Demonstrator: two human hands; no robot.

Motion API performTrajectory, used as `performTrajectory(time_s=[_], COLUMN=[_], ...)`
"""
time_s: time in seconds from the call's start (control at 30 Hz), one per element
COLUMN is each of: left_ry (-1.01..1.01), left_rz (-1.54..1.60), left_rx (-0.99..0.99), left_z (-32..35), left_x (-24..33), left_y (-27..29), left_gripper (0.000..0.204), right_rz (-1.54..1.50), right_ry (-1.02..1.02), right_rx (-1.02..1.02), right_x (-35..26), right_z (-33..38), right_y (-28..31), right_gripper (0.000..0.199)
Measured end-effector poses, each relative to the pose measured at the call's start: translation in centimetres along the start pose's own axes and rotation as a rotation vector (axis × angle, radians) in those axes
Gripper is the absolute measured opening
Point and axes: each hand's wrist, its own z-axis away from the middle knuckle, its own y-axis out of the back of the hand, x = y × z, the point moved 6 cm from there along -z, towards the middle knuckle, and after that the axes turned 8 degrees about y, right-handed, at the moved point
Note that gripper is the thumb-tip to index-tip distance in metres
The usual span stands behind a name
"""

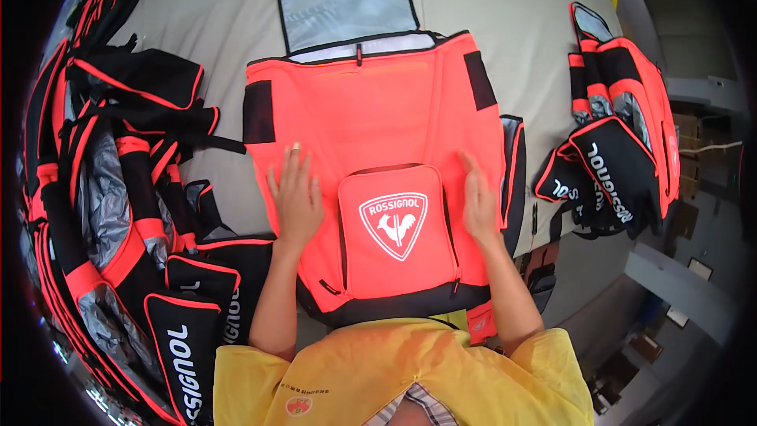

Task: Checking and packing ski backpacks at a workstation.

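Note:
A large bright coral-red backpack (359, 122) with black trim lies flat before me, its base toward my body. The top flap (347, 4), lined in silver-grey, is folded back away from me, so the top stands unzipped. On the front is a zipped pocket (398, 268) with a white shield emblem. My left hand (298, 193) rests flat on the bag's left side, fingers spread. On the right side lies my right hand (479, 197), edge-on, with its fingers stretched out. Neither hand holds anything.
Several black and red bags (102, 197) with silver lining are heaped along the left. Another such bag (623, 126) lies at the right edge of the cloth-covered table (497, 0). Beyond that edge, the floor (591, 268) and some cartons (690, 138) show.

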Motion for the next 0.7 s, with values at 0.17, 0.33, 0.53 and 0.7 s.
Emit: performTrajectory(time_s=[0.17, 0.33, 0.53, 0.7], left_ry=[-0.115, -0.167, -0.111, -0.074], left_rz=[0.463, 0.085, 0.045, 0.156], left_rx=[0.029, -0.302, -0.298, 0.058], left_z=[0.3, 9.8, 8.6, -2.2], left_x=[3.6, 7.2, 7.8, 6.3], left_y=[5.3, -0.9, 3.1, 6.6], left_gripper=[0.068, 0.087, 0.087, 0.074], right_rz=[0.289, 0.631, 0.670, 0.762], right_ry=[0.165, 0.414, 0.407, 0.526], right_rx=[-0.038, -0.377, -0.396, -0.267], right_x=[-4.7, -2.1, -3.7, -7.5], right_z=[-2.9, 1.3, 1.3, -4.7], right_y=[2.7, -3.2, -4.8, -5.8], right_gripper=[0.045, 0.065, 0.076, 0.078])
